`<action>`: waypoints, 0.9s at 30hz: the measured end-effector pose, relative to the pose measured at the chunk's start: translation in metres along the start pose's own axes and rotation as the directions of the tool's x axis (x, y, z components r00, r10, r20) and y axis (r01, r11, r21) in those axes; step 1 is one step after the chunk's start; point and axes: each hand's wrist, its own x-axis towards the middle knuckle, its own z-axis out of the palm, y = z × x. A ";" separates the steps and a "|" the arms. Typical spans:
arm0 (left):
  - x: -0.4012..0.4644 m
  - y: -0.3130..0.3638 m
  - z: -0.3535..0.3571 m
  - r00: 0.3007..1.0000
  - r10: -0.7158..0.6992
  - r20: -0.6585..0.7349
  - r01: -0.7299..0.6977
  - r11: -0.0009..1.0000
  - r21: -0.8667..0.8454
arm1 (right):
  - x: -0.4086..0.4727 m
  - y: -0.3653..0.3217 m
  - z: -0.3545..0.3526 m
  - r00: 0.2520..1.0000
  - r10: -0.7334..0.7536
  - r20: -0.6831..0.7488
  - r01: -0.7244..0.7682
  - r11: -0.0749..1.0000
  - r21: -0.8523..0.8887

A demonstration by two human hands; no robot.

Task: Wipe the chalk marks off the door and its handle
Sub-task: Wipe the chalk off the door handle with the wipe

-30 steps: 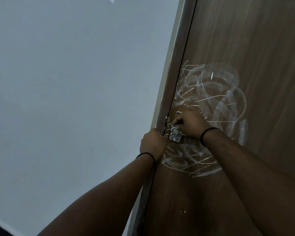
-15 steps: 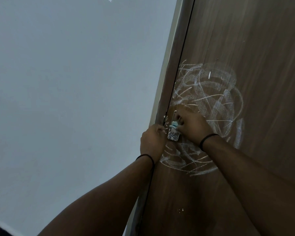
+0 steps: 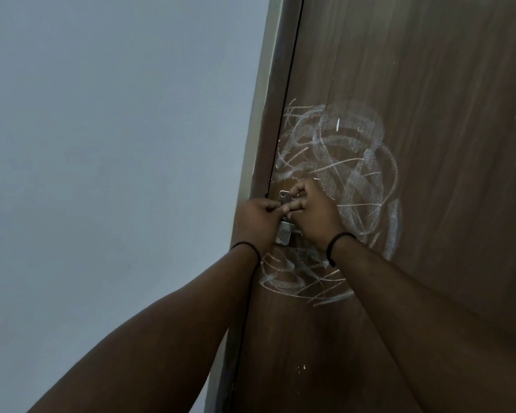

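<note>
The brown door carries a wide patch of white chalk scribbles above, right of and below its metal handle plate. My right hand lies over the middle of the plate with its fingers curled. The light blue cloth it held earlier is hidden under those fingers. At the door's edge my left hand has its fingers curled in against the plate and touches the right hand's fingertips. Bare metal shows at the top and the bottom of the plate.
A plain grey wall fills the left half of the view. The door frame runs between wall and door. A few small white specks sit low on the door.
My right hand has slid up the handle plate and the blue cloth is no longer visible. The plate's lower part now shows clean metal. My left hand closed in against the right.
</note>
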 end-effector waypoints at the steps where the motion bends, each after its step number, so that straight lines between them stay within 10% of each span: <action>1: 0.001 -0.001 -0.001 0.999 -0.021 -0.031 0.021 1.000 0.012 | 0.000 0.001 -0.001 1.000 0.005 -0.015 -0.004 0.999 0.041; 8: 0.002 -0.008 0.006 0.971 0.031 -0.238 0.001 0.991 0.134 | -0.008 0.018 -0.019 0.981 -0.116 -0.157 0.103 0.991 -0.089; 27: -0.008 -0.027 0.009 0.976 0.205 -0.070 -0.165 0.914 0.370 | -0.013 0.024 -0.026 0.962 -0.228 -0.150 0.193 0.956 -0.220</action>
